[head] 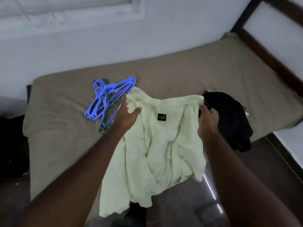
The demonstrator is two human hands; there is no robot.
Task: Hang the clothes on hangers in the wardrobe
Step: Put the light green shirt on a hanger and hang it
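**Holding the shirt out by its shoulders**

The shirt (160,145) hangs over the near edge of the bed (65,145), label up, spread wide, probably so a hanger can enter the neck. The right hand (207,119) pinches one shoulder in curled fingers. The left hand (127,115) lies at the other, thumb on the cloth; whether it grips cannot be told. Hangers (106,99) lie just beside it, within reach; dark clothes (229,118) lie at right.
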